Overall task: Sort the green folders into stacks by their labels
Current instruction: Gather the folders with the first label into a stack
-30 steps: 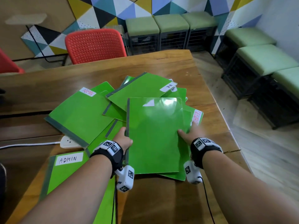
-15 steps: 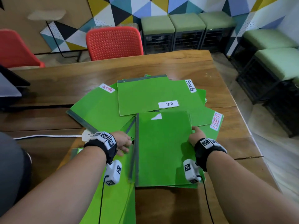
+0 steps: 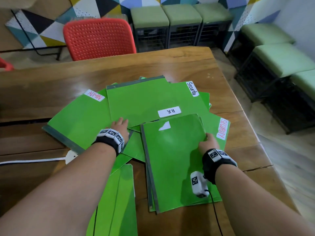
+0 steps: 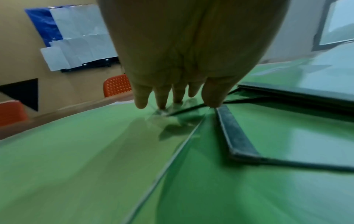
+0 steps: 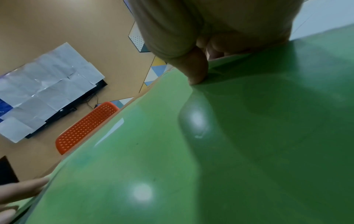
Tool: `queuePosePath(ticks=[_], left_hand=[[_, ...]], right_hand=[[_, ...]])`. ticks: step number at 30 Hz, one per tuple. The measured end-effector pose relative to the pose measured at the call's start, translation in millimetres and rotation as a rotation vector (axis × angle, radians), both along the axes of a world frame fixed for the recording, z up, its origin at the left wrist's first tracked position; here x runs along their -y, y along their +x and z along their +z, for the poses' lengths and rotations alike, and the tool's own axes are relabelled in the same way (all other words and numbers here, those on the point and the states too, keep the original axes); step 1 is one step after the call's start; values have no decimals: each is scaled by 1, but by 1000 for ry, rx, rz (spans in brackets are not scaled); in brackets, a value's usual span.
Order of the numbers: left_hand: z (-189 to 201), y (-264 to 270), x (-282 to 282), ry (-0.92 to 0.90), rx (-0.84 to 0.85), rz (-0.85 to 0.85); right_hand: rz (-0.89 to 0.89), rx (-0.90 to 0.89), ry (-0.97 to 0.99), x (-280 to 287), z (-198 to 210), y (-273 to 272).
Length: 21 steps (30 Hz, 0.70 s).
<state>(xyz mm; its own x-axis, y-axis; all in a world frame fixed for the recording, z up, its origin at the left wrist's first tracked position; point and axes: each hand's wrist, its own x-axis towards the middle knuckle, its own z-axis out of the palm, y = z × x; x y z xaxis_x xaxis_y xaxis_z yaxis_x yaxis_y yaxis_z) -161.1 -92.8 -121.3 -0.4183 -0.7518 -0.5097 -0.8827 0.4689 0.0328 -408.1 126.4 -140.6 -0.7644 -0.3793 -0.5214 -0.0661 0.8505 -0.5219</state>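
Note:
Several green folders lie in a loose pile on the wooden table (image 3: 196, 65). Their white labels read ADMIN (image 3: 94, 95), Security (image 3: 192, 88), H.R (image 3: 169, 111) and SECURITY (image 3: 222, 128). The nearest folder (image 3: 170, 159) has a torn white label and lies on another one. My right hand (image 3: 207, 138) pinches its right edge, the thumb (image 5: 197, 68) on top and the fingers underneath. My left hand (image 3: 121, 121) lies flat on the pile with straight fingers (image 4: 161, 98), whose tips touch where the ADMIN and H.R folders overlap. More green folders (image 3: 119, 201) lie under my left forearm.
A white cable with a plug (image 3: 71, 155) lies on the table at the left. A red chair (image 3: 98, 38) stands behind the far edge. Green-cushioned stools (image 3: 182, 16) line the back wall, with more stools (image 3: 281, 57) along the right. The table's right edge is close to my right hand.
My left hand has let go of the near folder's left edge and moved forward onto the pile. The right hand still holds the folder, which now lies flat near me.

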Motion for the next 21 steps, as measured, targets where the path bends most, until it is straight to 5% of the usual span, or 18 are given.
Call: queuePosePath(ticks=[4, 9, 14, 18, 21], left_hand=[[1, -3, -10, -195, 118, -82], [-3, 23, -14, -174, -13, -49], [8, 35, -22, -163, 110, -85], [20, 37, -25, -2, -14, -76], [26, 47, -11, -44, -151, 64]], right_hand=[[-62, 20, -76, -1, -3, -9], [-102, 9, -167, 3, 6, -17], [-29, 14, -200, 9, 18, -9], [-52, 71, -231, 22, 27, -1], [-73, 78, -188, 35, 28, 6]])
